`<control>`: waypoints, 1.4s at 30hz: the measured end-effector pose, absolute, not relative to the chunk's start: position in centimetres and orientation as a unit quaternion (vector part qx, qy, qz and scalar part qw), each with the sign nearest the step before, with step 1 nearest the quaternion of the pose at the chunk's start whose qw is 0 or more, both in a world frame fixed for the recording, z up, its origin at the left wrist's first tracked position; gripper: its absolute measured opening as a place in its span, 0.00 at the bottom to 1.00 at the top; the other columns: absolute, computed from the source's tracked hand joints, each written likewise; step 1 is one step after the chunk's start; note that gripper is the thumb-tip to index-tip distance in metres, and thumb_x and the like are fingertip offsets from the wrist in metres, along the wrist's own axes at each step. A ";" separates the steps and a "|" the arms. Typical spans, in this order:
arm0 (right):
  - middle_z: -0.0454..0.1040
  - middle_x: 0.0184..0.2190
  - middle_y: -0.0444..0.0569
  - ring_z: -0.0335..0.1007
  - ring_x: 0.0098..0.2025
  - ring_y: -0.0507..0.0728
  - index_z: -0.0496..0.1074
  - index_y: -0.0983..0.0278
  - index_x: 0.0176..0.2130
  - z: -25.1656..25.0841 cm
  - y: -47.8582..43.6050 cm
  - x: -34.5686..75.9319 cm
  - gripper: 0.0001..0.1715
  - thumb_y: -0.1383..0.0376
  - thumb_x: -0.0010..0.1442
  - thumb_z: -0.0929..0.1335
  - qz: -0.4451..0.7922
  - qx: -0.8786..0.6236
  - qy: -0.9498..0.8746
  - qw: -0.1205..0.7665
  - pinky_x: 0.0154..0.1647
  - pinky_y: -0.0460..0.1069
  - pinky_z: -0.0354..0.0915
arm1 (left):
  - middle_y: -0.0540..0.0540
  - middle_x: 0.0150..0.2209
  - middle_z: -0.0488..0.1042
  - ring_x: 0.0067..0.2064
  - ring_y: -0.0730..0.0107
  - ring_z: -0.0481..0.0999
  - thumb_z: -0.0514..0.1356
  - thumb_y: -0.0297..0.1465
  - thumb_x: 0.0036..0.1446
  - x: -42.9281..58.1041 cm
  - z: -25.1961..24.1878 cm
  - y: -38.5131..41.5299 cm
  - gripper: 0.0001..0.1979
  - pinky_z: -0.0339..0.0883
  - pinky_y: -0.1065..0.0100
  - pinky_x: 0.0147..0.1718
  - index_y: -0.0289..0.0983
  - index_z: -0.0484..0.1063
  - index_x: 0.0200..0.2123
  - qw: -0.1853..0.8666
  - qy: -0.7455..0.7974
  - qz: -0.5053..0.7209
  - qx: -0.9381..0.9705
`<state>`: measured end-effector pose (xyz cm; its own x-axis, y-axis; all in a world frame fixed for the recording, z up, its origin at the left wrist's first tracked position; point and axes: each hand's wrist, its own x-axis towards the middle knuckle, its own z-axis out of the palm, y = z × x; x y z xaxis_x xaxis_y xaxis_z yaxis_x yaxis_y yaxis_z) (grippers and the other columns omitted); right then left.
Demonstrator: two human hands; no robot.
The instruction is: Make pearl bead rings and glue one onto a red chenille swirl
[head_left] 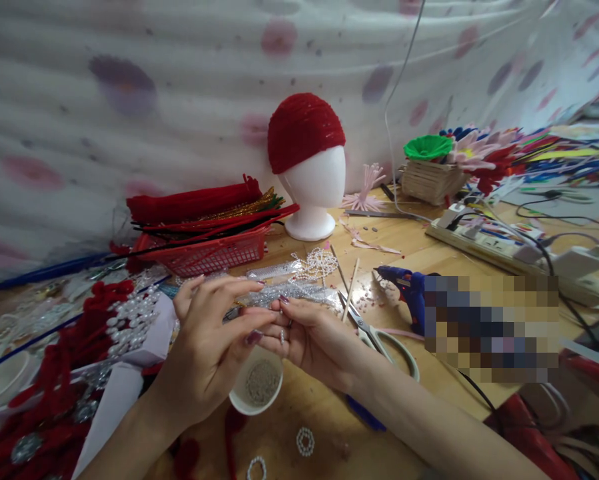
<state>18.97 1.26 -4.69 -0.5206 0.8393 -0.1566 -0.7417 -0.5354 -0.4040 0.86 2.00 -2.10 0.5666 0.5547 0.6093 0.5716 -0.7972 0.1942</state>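
Both hands meet above a white cup (256, 383) of tiny clear or silvery beads. My left hand (204, 340) comes in from the left with its fingers apart, its fingertips close to the right ones. My right hand (316, 340) is closed, the thumb pressed to the forefinger; whatever sits in that pinch is too small to make out. A short row of small white beads (282, 335) shows against its fingers; I cannot tell whether it is worn or held. Below on the table lie a beaded ring with a flower-like shape (305, 441) and a second bead loop (256, 469).
Scissors (374, 333) and a blue glue gun (404, 283) lie to the right, near a power strip (504, 250). Behind stand a red basket (204, 257) of stems and a white foam head (312, 183) with a red cap (306, 130). White pearls (134, 317) fill a box at left.
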 end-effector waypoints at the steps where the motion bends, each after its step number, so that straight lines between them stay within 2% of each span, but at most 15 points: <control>1: 0.80 0.32 0.53 0.81 0.37 0.52 0.70 0.70 0.34 -4.7 1.3 19.0 0.10 0.71 0.68 0.63 0.860 -0.170 -0.143 0.459 0.47 0.48 0.73 | 0.44 0.52 0.73 0.55 0.49 0.68 0.48 0.37 0.69 0.9 -2.1 2.0 0.17 0.51 0.38 0.55 0.47 0.77 0.47 0.013 -0.316 -0.343 -0.885; 8: 0.81 0.34 0.56 0.80 0.37 0.53 0.71 0.70 0.35 -4.7 1.4 19.1 0.14 0.71 0.69 0.59 0.858 -0.188 -0.145 0.455 0.53 0.52 0.71 | 0.44 0.53 0.74 0.55 0.50 0.68 0.49 0.38 0.68 1.1 -2.1 1.9 0.16 0.53 0.39 0.54 0.49 0.75 0.47 0.005 -0.317 -0.341 -0.885; 15: 0.81 0.34 0.57 0.80 0.38 0.53 0.71 0.70 0.34 -4.8 1.6 19.1 0.15 0.71 0.69 0.60 0.862 -0.183 -0.145 0.450 0.55 0.52 0.69 | 0.45 0.53 0.74 0.54 0.51 0.69 0.49 0.37 0.68 0.9 -2.2 2.0 0.16 0.54 0.40 0.54 0.49 0.75 0.49 0.003 -0.314 -0.336 -0.888; 20: 0.79 0.30 0.54 0.79 0.33 0.51 0.70 0.71 0.35 -4.6 1.5 19.0 0.19 0.72 0.70 0.56 0.864 -0.191 -0.129 0.448 0.52 0.50 0.72 | 0.44 0.52 0.74 0.53 0.51 0.70 0.48 0.37 0.69 1.1 -2.0 1.9 0.17 0.54 0.41 0.52 0.49 0.75 0.49 -0.013 -0.312 -0.331 -0.891; 27: 0.80 0.32 0.53 0.80 0.36 0.52 0.70 0.70 0.35 -4.9 1.5 18.9 0.17 0.73 0.70 0.56 0.865 -0.186 -0.128 0.447 0.47 0.49 0.74 | 0.44 0.53 0.73 0.55 0.53 0.68 0.45 0.41 0.70 1.1 -2.2 2.0 0.21 0.58 0.45 0.54 0.47 0.77 0.50 -0.107 -0.340 -0.322 -0.877; 36: 0.80 0.34 0.54 0.81 0.40 0.54 0.69 0.69 0.36 -5.3 1.6 18.9 0.14 0.73 0.69 0.58 0.864 -0.180 -0.156 0.443 0.54 0.52 0.71 | 0.46 0.53 0.72 0.57 0.58 0.67 0.44 0.41 0.71 1.2 -1.9 1.7 0.21 0.57 0.51 0.57 0.48 0.74 0.53 -0.224 -0.372 -0.325 -0.840; 42: 0.80 0.32 0.54 0.81 0.38 0.54 0.69 0.69 0.35 -5.3 1.5 18.8 0.17 0.73 0.70 0.56 0.868 -0.173 -0.155 0.438 0.48 0.49 0.74 | 0.48 0.52 0.73 0.57 0.58 0.68 0.44 0.41 0.71 1.3 -1.9 1.8 0.20 0.58 0.51 0.56 0.50 0.74 0.52 -0.225 -0.372 -0.338 -0.835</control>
<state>18.84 1.50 -5.31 -0.5564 0.8144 -0.1650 -0.7067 -0.5682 -0.4216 1.30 1.82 -1.95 0.4953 0.7728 0.3968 0.4690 -0.6224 0.6267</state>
